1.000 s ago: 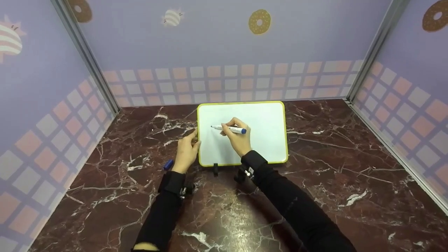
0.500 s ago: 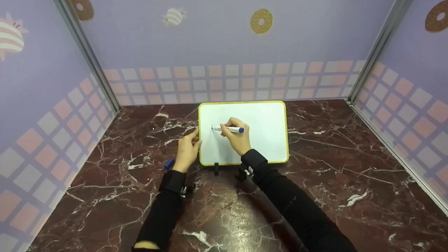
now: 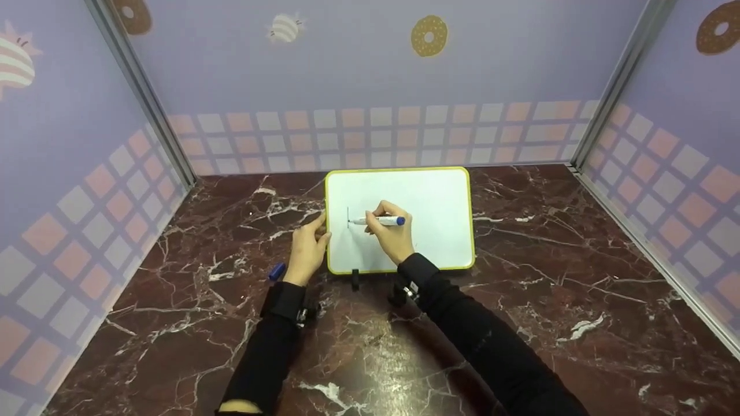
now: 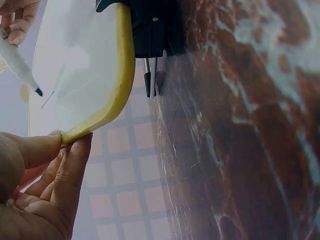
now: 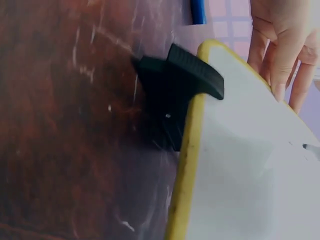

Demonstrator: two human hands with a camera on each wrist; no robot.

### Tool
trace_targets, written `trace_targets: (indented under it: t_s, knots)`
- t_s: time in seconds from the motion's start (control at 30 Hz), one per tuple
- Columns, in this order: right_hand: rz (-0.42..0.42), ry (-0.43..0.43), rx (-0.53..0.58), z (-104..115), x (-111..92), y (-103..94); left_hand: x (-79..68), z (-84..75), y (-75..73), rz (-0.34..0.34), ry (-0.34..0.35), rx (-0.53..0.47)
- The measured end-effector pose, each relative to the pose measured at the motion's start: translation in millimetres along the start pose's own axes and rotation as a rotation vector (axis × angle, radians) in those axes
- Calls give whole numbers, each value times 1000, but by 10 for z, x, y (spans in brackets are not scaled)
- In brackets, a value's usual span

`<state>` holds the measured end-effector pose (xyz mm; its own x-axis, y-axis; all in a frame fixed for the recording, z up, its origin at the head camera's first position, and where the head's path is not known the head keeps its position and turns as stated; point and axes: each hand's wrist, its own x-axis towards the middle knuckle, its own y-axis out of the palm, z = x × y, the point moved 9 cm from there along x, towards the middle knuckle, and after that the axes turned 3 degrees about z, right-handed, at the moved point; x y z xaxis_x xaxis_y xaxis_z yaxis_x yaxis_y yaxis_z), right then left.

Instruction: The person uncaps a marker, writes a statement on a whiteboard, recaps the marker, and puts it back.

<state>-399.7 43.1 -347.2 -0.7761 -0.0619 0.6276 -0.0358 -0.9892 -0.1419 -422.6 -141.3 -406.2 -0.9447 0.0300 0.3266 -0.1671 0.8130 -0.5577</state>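
Note:
A whiteboard [image 3: 439,214] with a yellow rim leans back in a black stand [image 3: 355,279]. My left hand [image 3: 307,251] pinches its left rim; in the left wrist view the thumb lies on the front and the fingers behind. Between thumb and fingers, my right hand [image 3: 396,236] grips a white marker [image 3: 386,221] with a blue end, held almost level. Its dark tip is at a thin upright line [image 3: 348,212] on the board's left part, short of the line's lower end. In the right wrist view, the right hand itself is out of sight.
A blue marker cap [image 3: 277,271] lies on the dark red marbled table [image 3: 191,312], left of the left wrist. Patterned lilac walls [image 3: 358,75] enclose the back and both sides. The stand's black clip [image 5: 197,72] hooks over the board's lower rim.
From a small dark mark, the upright line has grown downward on the board. My right hand and the marker have shifted slightly lower. My left hand keeps its grip on the rim.

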Motion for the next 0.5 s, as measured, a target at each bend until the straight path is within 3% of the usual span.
trace_targets:
  t_s: [0.13,0.37,0.5]
  knots:
    - [-20,-28,-11,-25,3,-7,-8,5,-5,1,0,7]
    - [-10,-4,-32,-361,48,26,-9,8,-7,6,0,24]
    - [0,-12,-20,-427,58,35,-10,13,-4,6,-9,12]
